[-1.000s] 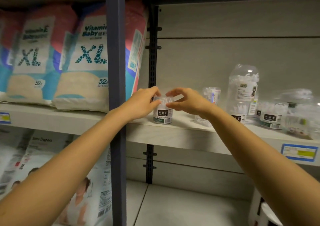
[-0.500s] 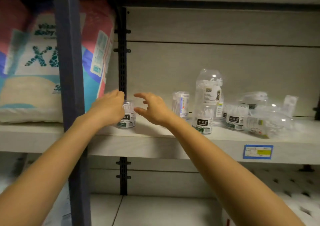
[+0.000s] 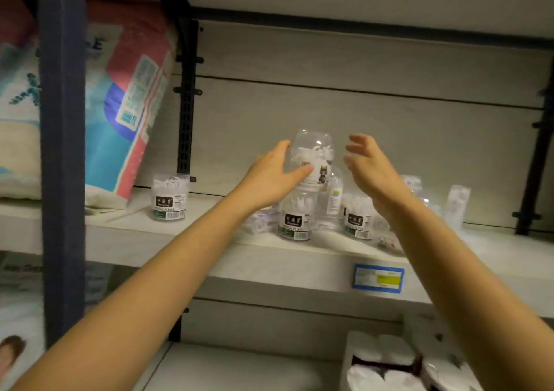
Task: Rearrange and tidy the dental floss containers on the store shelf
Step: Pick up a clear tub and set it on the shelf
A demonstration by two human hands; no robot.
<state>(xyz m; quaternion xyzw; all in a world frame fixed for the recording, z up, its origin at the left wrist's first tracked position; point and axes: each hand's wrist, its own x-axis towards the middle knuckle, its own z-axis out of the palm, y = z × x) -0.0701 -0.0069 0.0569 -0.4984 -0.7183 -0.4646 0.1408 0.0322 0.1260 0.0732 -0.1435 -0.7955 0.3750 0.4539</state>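
Reaching for the stacked floss jar

Head view: the left hand point(image 3: 269, 177) lies against the tall clear jar point(image 3: 314, 156), with its fingers straight along the jar's left side and its thumb laid across the front label. The right hand point(image 3: 367, 165) hovers just right of the jar, fingers spread and loosely bent, touching nothing. The jar stands on top of a dental floss tub point(image 3: 295, 219) near the middle of the shelf point(image 3: 209, 240). A second floss tub point(image 3: 356, 219) sits just right of that one, partly behind the right wrist. A third floss tub point(image 3: 170, 198) stands alone well to the left, near the diaper pack point(image 3: 126, 105). More clear packets lie blurred behind the right forearm. A blue price tag point(image 3: 378, 278) is fixed to the shelf's front edge.
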